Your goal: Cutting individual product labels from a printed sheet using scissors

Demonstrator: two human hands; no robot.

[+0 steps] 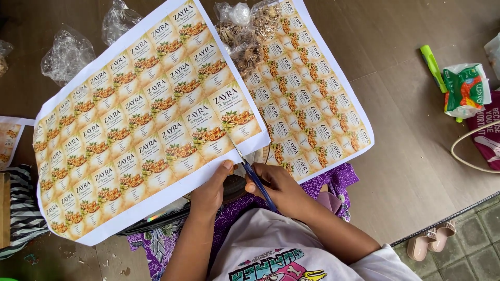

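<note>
Mid-frame, the right hand [278, 190] grips blue scissors [254, 174], blades angled up-left into the label sheet [140, 119]; the left hand [211, 192] pinches its lower edge.

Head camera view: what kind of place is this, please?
Probably a home floor used for small packaging work. A person sits on the wooden floor cutting a printed label sheet with scissors; clear bags of dried goods lie nearby, and sandals rest on tiles.
</note>
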